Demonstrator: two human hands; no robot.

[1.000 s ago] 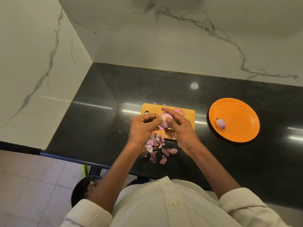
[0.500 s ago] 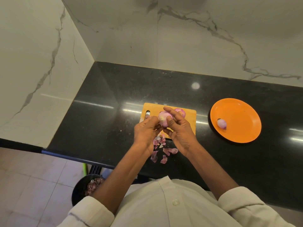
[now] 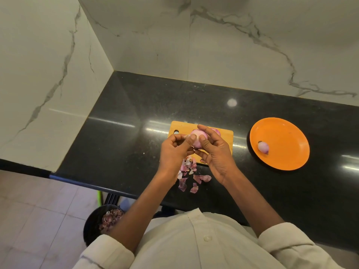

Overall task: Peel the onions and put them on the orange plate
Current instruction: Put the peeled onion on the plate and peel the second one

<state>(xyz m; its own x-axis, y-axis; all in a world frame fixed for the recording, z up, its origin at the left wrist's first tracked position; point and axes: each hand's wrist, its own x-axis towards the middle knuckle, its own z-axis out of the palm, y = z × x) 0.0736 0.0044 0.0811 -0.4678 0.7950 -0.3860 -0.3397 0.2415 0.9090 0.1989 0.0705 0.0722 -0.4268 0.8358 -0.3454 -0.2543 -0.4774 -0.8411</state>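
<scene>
A person is standing at the near edge of a black stone counter, holding an onion up over a wooden cutting board that is lying near the middle of the counter. The right hand is gripping the onion, its fingers curling round the top and side with the thumb pressing the front. The left hand is pinching a strip of peel at the onion's left side, with its thumb lying against the bulb. A second onion, still in its skin, is resting on the board behind the right hand and is mostly hidden. Loose pink peelings are lying scattered at the board's near edge and on the counter toward its near edge. An orange plate is sitting toward the right end of the counter, well apart from the board, and a peeled onion is lying on its left part. A dark bin holding more skins is standing on the floor below the counter's near edge.
</scene>
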